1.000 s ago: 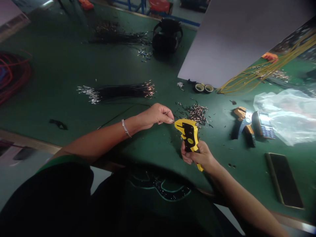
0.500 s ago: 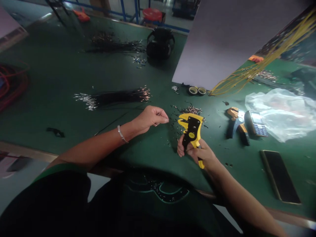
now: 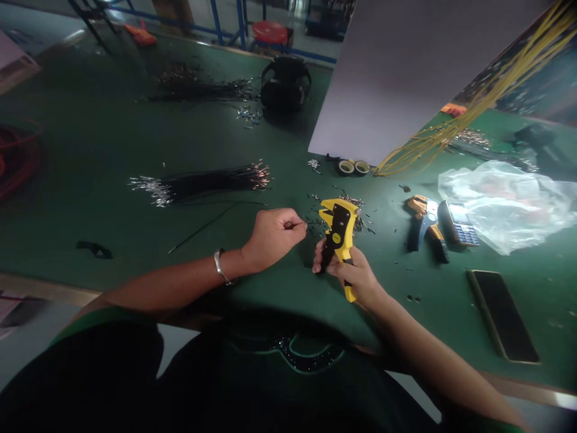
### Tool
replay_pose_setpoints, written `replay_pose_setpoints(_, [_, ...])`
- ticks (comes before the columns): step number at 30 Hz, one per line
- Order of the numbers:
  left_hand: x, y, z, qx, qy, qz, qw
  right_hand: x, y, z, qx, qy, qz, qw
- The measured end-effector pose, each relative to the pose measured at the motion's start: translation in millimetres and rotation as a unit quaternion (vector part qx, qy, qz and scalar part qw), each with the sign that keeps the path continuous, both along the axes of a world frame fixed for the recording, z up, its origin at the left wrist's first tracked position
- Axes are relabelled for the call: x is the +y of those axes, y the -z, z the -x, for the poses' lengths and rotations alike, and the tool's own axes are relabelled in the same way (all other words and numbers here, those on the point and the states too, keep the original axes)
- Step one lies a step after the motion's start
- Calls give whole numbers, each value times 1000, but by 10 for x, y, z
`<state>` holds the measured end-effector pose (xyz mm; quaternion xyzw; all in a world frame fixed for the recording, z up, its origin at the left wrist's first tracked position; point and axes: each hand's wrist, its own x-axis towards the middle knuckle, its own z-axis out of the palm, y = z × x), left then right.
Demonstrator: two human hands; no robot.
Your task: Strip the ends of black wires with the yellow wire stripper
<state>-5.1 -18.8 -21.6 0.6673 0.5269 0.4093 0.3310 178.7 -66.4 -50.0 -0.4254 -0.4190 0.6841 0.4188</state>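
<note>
My left hand [image 3: 276,237], wearing a silver bracelet, is pinched closed just left of the tool's jaws. A thin black wire end shows faintly at its fingertips; the rest is hidden by the hand. My right hand [image 3: 354,270] is wrapped round the handles of a yellow-and-black wire stripper [image 3: 337,231], held upright with its jaws apart and facing left. Behind the stripper lies a pile of small wire offcuts [image 3: 358,224]. A single black wire [image 3: 205,227] curves over the table left of my left hand. Beyond it lies a bundle of black wires [image 3: 207,182] with bare copper ends at the right.
On the right are a second wire stripper [image 3: 426,225], a keypad phone [image 3: 460,222], a smartphone [image 3: 505,316] and a clear plastic bag [image 3: 509,204]. Two tape rolls [image 3: 354,168] sit by a large pale panel [image 3: 378,78]. Yellow wires [image 3: 487,108] hang at upper right. A black headset [image 3: 285,84] stands farther back.
The stripper has moved slightly up and left in view, closer to my left hand. My left hand has turned a little, knuckles up, still pinched. The whole view has shifted slightly.
</note>
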Motion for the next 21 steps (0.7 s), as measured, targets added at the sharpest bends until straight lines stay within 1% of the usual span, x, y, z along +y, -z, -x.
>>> replay_pose_setpoints(4, [-16, 41, -7, 28, -2, -40, 999, -2, -18, 63, -6, 3, 7, 1000])
replay_pose_setpoints(8, [-29, 46, -17, 34, -7, -44, 998, 11, -19, 128, -10, 2, 11, 1000])
replay_pose_setpoints(10, [-35, 34, -23, 25, -10, -30, 999, 23, 1, 150, -9, -4, 8, 1000])
replay_pose_setpoints(15, [-46, -12, -33, -16, -8, 39, 999, 39, 47, 162, -5, -6, -4, 1000])
replay_pose_setpoints(21, [-81, -48, -49, -28, 11, 78, 996, 43, 10, 153, -14, -19, -15, 1000])
